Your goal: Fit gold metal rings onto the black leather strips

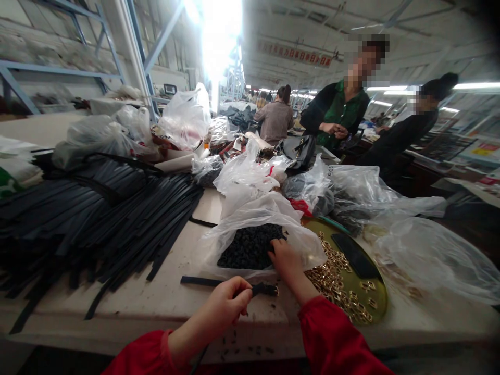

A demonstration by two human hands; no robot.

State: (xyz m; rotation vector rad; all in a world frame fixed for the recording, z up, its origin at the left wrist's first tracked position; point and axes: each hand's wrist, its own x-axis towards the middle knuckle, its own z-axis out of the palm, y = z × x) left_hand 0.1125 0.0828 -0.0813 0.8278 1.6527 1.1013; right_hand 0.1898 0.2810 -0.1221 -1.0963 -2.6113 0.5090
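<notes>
- Gripping a narrow black strap (pixel 199 282) between thumb and fingers: left hand (pixel 230 304), palm down above the table (pixel 164 304). Middle of strap covered by the hand; one end sticks out to the left, the other to the right.
- Strap's right end looks bunched, with a gold-coloured bit at its tip; too small to make out how it is fixed.
- Right hand (pixel 285 256) at the mouth of a clear plastic bag (pixel 261 208), fingertips among small black pieces (pixel 250 245). Fingers bent; cannot tell whether they hold a piece.
- Shape of single pieces hard to read; bag folds hide the back of the heap.
- Round yellowish tray (pixel 379 294) right of the bag, gold-coloured buckles (pixel 332 278) scattered in it, with a dark slab (pixel 353 255). Tray's left side partly hidden by bag and right forearm.
- Long black strips (pixel 117 213) piled at left, cut off by the picture's edge.
</notes>
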